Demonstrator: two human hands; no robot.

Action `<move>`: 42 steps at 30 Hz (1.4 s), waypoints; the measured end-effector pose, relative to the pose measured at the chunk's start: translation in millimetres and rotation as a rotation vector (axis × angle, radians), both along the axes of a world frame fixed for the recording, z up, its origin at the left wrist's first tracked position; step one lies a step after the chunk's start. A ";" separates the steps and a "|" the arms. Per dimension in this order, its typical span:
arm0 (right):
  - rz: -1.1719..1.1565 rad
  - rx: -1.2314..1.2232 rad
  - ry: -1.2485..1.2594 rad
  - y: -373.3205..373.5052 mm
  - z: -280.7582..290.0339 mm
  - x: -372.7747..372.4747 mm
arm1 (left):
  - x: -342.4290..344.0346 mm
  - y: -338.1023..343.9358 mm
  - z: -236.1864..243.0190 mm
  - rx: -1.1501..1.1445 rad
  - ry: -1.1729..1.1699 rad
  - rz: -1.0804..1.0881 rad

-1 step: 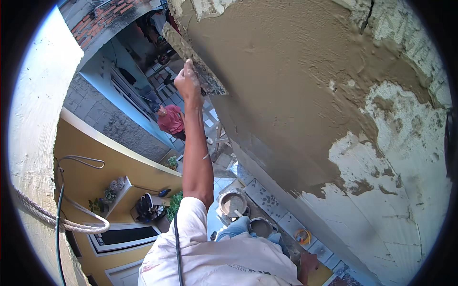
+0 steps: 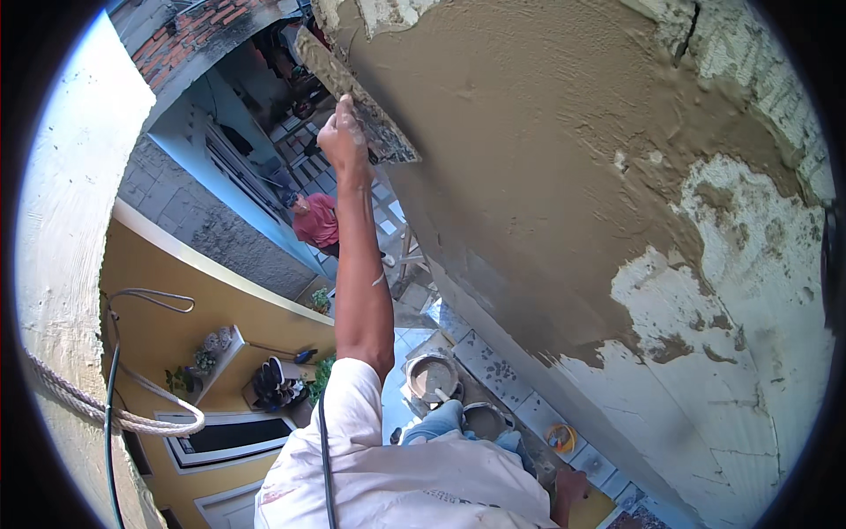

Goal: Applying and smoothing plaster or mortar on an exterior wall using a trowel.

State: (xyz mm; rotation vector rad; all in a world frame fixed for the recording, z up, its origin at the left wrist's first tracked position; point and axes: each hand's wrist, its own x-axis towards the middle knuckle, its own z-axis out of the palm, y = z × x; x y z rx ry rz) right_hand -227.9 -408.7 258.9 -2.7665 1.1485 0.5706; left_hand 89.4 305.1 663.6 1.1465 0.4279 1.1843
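My left hand (image 2: 346, 139) is raised at the end of an outstretched arm and closed around a long, mortar-smeared plastering float (image 2: 322, 63). The float is tilted beside the left edge of a wall coated in wet brown mortar (image 2: 502, 150). Whether its face touches the mortar, I cannot tell. Low on the right, my right hand (image 2: 571, 486) hangs beside my shirt, near the foot of the wall. Its fingers are too small and dim to read. Below me stand a round bucket of mortar (image 2: 433, 377) and a second, darker bucket (image 2: 483, 421).
Pale unplastered wall (image 2: 731, 388) shows at the lower right. An orange-rimmed container (image 2: 560, 438) stands at the wall's foot. On the left hangs a looped rope (image 2: 163, 421) beside a pale wall edge. A person in a red shirt (image 2: 315, 220) is below, beyond my arm.
My left hand and the float have shifted slightly up and to the left. The plastered wall sits a little lower and further right in the picture.
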 end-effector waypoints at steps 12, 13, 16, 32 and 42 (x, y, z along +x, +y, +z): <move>0.063 0.014 0.138 59.1 41.6 8.6 | -4.6 -7.7 -131.4 -0.367 0.296 -0.003; 0.058 0.015 0.132 55.1 35.6 10.7 | -11.8 -13.5 -145.1 -0.343 0.323 -0.001; 0.016 0.008 0.102 38.9 20.6 13.5 | -14.3 -35.4 -126.8 -0.095 0.353 0.035; 0.028 -0.064 0.202 36.8 37.3 -7.7 | 23.9 43.9 -49.4 -0.088 0.293 0.129; 0.045 0.000 0.117 27.8 34.6 28.9 | -14.2 -35.9 -99.6 -0.209 0.133 0.001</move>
